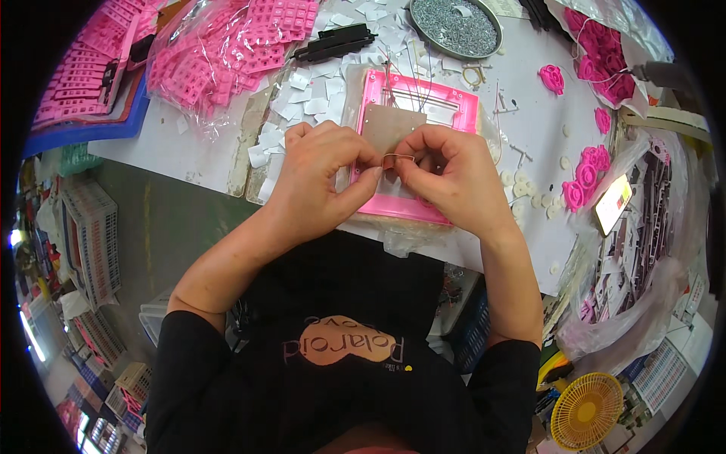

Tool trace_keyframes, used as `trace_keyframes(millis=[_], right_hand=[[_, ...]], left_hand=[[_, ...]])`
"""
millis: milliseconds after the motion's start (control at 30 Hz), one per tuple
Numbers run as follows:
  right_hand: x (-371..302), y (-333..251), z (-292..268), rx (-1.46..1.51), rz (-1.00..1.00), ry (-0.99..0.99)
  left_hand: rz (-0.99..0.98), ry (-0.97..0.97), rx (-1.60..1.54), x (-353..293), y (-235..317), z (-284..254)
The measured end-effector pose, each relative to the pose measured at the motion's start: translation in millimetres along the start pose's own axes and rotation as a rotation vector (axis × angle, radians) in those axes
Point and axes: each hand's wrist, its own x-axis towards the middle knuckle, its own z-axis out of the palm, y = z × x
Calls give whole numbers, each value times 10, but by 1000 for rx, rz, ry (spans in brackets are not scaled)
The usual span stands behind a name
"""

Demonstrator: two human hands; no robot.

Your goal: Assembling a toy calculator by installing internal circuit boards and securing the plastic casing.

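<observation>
My left hand [330, 165] and my right hand [457, 175] meet over a pink plastic frame [467, 113], both with thumb and forefinger pinched. A thin pale wire [399, 156] runs between their fingertips. Beside it, at my left fingertips, is a small reddish-brown piece [389, 162], too small to identify. Under the fingers a flat grey-brown board [395, 125] lies across the frame. Several thin wires [390, 76] rise from the frame's far side. My right hand covers part of the frame's lower right.
At the far left are bagged pink keypad parts [227, 64] and a blue tray [125, 121]. White paper scraps [302, 94] lie near a black part [335, 43]. A round tray of screws [457, 26] stands at the back. Pink parts [586, 178] and a lit phone [613, 203] are right.
</observation>
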Motion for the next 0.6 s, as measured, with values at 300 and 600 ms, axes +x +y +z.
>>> trace_keyframes(millis=[300,600], right_hand=[[7,-2,-5,-33,-6,2],[-146,114,242,-323,-507,282]], left_hand=[[-8,-16,-38,27,-1,4],[-93,-24,-282,55,-7,29]])
